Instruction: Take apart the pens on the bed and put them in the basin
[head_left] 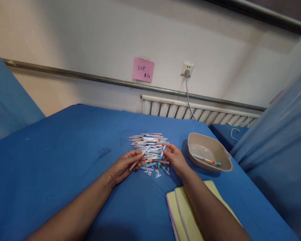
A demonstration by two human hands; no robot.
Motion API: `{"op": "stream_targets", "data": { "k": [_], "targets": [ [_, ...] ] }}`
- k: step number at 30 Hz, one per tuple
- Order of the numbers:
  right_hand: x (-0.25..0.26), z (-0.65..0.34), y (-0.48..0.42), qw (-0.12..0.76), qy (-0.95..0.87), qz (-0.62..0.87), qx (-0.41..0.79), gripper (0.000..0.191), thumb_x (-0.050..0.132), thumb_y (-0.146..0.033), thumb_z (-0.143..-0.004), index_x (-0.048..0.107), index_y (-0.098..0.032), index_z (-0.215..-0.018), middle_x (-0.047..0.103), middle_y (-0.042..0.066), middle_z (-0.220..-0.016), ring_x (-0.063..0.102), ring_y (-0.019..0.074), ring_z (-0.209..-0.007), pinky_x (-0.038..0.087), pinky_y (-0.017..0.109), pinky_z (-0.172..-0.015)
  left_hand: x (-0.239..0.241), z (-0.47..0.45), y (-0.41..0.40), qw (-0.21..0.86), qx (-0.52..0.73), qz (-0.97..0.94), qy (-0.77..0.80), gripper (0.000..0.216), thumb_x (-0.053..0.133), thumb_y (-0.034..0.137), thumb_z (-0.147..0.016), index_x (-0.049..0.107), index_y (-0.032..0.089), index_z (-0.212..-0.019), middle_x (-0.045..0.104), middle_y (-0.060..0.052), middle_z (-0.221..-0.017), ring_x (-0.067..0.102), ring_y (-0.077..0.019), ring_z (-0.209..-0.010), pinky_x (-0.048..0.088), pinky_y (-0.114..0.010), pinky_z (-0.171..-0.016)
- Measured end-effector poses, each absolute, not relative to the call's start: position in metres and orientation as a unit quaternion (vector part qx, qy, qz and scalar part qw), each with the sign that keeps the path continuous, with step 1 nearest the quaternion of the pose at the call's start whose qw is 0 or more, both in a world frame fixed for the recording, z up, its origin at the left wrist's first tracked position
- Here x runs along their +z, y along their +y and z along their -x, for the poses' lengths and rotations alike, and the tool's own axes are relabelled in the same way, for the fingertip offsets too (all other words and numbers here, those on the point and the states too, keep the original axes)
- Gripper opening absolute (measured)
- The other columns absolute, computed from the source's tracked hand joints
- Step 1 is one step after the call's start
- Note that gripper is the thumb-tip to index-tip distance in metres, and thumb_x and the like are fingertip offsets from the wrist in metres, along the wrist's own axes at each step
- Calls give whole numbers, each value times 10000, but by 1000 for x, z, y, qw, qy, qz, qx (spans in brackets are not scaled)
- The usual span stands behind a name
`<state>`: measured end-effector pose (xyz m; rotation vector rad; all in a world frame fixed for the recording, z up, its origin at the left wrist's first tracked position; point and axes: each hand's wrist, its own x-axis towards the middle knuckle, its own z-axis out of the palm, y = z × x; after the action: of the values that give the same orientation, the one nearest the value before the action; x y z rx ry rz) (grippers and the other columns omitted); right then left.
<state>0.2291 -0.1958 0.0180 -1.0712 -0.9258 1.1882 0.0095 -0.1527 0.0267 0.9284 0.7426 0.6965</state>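
My left hand [127,164] is closed around a slim beige pen barrel [133,164], its pale tip slanting up to the right. In my right hand [176,160] a light blue pen cap [163,152] is pinched between thumb and fingers, a short gap away from the barrel's tip. Behind and beneath both hands lies a pile of pens [147,140] and slim white sticks, roughly in rows. At its near edge are loose blue, brown and turquoise pieces and several small white T-shaped parts [158,175].
A beige plastic basin [200,146] stands to the right, with one finished-looking pen [207,160] lying inside. Under my right forearm is a folded yellow towel [183,214]. Blue cloth [65,167] covers the table; a radiator [175,110] and wall are behind it, with curtains at both sides.
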Motion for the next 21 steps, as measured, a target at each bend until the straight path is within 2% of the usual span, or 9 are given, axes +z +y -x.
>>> {"op": "stream_targets", "data": {
  "k": [6, 12, 21],
  "targets": [
    [26, -204, -213, 645, -269, 432, 570, 366, 726, -284, -633, 561, -177, -941, 574, -49, -594, 523, 81, -482, 401, 168, -422, 27, -11, -159, 751, 303, -484, 331, 244, 723, 309, -712, 609, 131, -834, 678, -37, -737, 514, -55, -456, 343, -163, -414],
    [16, -195, -212, 681, -171, 384, 600, 238, 727, -218, -644, 540, -182, -787, 573, -57, -617, 560, 63, -540, 448, 155, -508, 29, -13, -168, 727, 279, -534, 329, 270, 709, 351, -714, 608, 128, -827, 681, -50, -736, 487, -64, -446, 330, -175, -420],
    [17, -197, -209, 692, -251, 377, 563, 297, 742, -287, -658, 559, -201, -876, 600, -44, -676, 563, 78, -567, 475, 189, -545, 29, -17, -168, 711, 270, -551, 343, 270, 698, 376, -718, 614, 137, -810, 677, -38, -720, 469, -56, -445, 332, -174, -439]
  ]
}}
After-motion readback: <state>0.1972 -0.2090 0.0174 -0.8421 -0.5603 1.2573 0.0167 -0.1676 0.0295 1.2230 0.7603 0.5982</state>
